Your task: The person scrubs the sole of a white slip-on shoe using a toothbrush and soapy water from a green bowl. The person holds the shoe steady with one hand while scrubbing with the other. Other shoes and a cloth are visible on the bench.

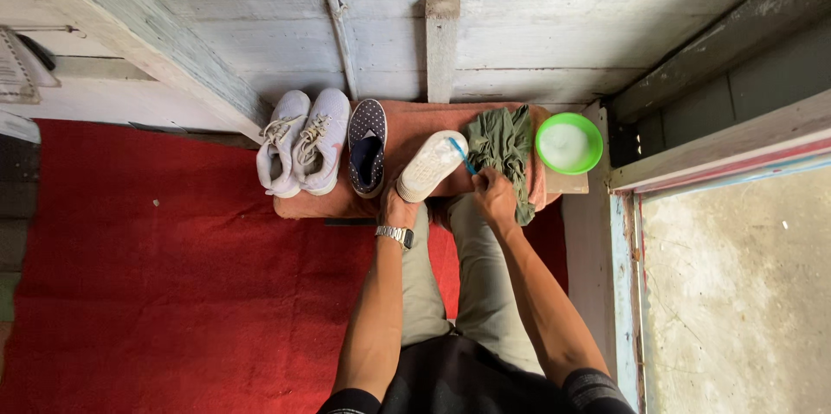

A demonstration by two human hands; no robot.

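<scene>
Four shoes lie on the bench (563, 182): the left hand (396, 206) grips one white shoe (430, 165), sole up, soapy. The right hand (493, 192) pinches one blue toothbrush (460, 155) beside one green bowl (569, 143)

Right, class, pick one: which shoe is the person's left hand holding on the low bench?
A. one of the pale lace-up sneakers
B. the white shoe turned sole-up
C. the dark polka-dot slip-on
B: the left hand grips the white sole-up shoe, while the right hand holds a blue brush against it.

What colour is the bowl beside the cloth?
The bowl is bright green, with something whitish inside; the head view shows it.
</scene>
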